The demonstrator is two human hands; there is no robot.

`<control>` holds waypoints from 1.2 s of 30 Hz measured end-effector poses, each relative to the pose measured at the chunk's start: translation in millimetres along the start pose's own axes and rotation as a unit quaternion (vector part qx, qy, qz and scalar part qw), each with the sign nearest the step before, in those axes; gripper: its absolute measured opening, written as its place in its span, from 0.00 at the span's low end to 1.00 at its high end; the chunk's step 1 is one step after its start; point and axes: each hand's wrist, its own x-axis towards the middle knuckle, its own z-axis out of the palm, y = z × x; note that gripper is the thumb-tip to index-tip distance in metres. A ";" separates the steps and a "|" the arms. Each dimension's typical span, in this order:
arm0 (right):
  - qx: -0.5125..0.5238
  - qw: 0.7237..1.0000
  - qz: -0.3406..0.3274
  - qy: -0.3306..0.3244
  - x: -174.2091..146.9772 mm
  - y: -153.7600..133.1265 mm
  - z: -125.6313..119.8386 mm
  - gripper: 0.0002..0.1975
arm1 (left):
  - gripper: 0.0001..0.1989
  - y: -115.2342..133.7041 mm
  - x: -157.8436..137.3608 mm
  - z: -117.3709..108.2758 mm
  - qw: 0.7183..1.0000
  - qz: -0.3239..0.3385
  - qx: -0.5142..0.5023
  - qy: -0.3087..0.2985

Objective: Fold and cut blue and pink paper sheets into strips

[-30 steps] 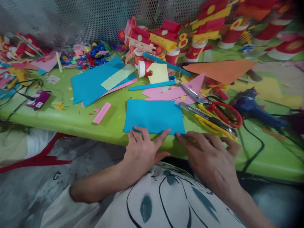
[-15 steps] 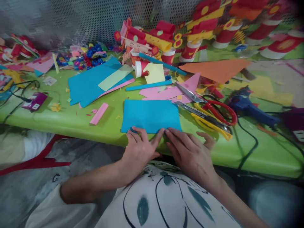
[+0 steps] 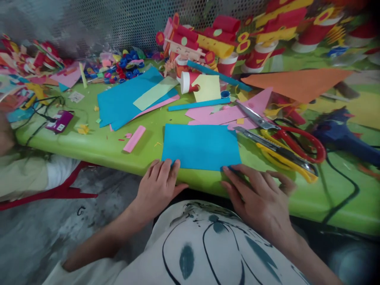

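Observation:
A blue sheet of paper [image 3: 202,144] lies near the front edge of the green-covered table, its long near side toward me. The fingertips of my left hand [image 3: 160,184] rest on its near left corner, with the thumb apart below. At the near right corner, my right hand [image 3: 258,190] touches the sheet with its fingers stretched out and partly spread. Just right of the sheet lie a yellow utility knife [image 3: 279,152] and red-handled scissors [image 3: 299,142]. Farther left is a small pink paper roll [image 3: 134,139].
Behind lie more blue sheets [image 3: 124,99], a tipped red-and-white paper cup [image 3: 185,82], pink scraps [image 3: 204,115] and orange paper [image 3: 303,83]. A blue glue gun [image 3: 338,132] with a cord sits at right. Another person's sleeve [image 3: 23,174] shows at left.
My hands have moved apart along the sheet's near edge, the left toward its left corner and the right toward its right corner. The view has shifted somewhat left.

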 end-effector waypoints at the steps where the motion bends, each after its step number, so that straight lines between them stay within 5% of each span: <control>1: 0.003 1.000 -0.002 0.003 -0.4 0.8 -1.9 0.14 | 0.25 -5.1 -3.5 1.5 0.999 0.020 -0.006 0.025; 5: 0.016 1.000 -0.009 0.007 -1.3 7.0 -10.2 0.12 | 0.14 -24.7 -17.4 5.8 0.992 0.081 -0.059 0.075; 12: 0.056 0.997 -0.062 0.005 6.3 26.2 -11.6 0.08 | 0.07 -44.5 -13.8 7.4 0.984 0.068 -0.146 0.080; 22: 0.070 0.992 -0.100 0.016 18.4 34.5 -11.1 0.08 | 0.10 -61.8 -6.3 14.7 0.979 0.144 -0.095 0.104; 29: 0.058 0.989 -0.137 0.010 23.1 38.4 -15.5 0.08 | 0.03 -61.6 2.3 23.0 0.978 0.072 -0.181 0.079; 36: 0.058 0.988 -0.144 0.000 20.8 35.7 -15.3 0.09 | 0.06 -55.5 7.2 20.0 0.974 0.020 -0.224 0.042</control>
